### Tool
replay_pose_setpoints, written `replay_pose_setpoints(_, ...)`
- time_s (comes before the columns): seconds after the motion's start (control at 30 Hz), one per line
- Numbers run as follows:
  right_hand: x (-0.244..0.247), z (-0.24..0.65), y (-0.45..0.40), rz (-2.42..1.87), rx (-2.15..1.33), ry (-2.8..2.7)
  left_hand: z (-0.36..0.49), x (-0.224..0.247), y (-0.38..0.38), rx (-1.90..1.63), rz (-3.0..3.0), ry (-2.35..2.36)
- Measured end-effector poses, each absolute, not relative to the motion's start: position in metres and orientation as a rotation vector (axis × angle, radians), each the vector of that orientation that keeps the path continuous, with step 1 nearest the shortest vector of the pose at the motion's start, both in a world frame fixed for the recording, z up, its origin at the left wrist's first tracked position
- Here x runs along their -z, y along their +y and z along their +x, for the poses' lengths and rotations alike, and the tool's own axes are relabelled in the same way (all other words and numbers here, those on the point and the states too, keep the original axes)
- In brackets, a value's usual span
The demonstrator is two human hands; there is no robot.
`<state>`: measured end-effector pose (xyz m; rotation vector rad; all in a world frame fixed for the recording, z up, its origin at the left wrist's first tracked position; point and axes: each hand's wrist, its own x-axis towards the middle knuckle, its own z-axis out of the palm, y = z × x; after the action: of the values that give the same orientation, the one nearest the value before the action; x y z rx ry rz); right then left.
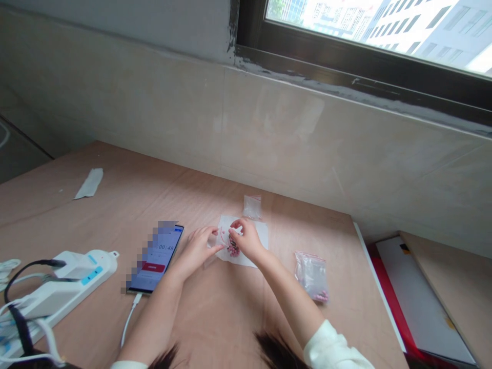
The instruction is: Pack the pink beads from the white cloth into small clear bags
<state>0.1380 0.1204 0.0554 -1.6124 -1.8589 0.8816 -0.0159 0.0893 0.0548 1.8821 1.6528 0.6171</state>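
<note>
Across a wooden table (154,205) under a window, we work with both hands beside a white power strip (103,264) and a phone (159,259), which slants from lower left to upper right. Our left hand (202,243) grips a small clear bag (222,237), thumb and index finger standing apart with the plastic between them; our right hand (245,238) meets it with fingertips drawn together, though we cannot tell what they pinch. Under both lies white paper (262,236). To the right, a larger clear bag (311,271) has its reddish strip at the far end, pink beads at the near end. A small packet (252,206) lies just beyond the paper. The held bag's red line runs away from us, tipping left; its long axis is hidden. Pink and dark beads (233,250) cluster on the paper below our fingertips.
</note>
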Motion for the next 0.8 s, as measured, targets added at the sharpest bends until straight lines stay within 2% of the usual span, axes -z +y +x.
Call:
replay_pose_setpoints(0.23, -0.036, 0.141, 0.121, -1.815, -0.818, -1.944, -0.017, -0.058, 0.087, -0.622, 1.869, 1.652)
replay_pose_setpoints(0.67, -0.032, 0.141, 0.122, -1.788, -0.806, -2.137, -0.02, -0.051, 0.087, -0.647, 1.912, 1.631)
replay_pose_setpoints(0.8, -0.041, 0.143, 0.119, -1.769, -0.862, -2.031, -0.019, -0.051, 0.086, -0.631, 1.909, 1.625)
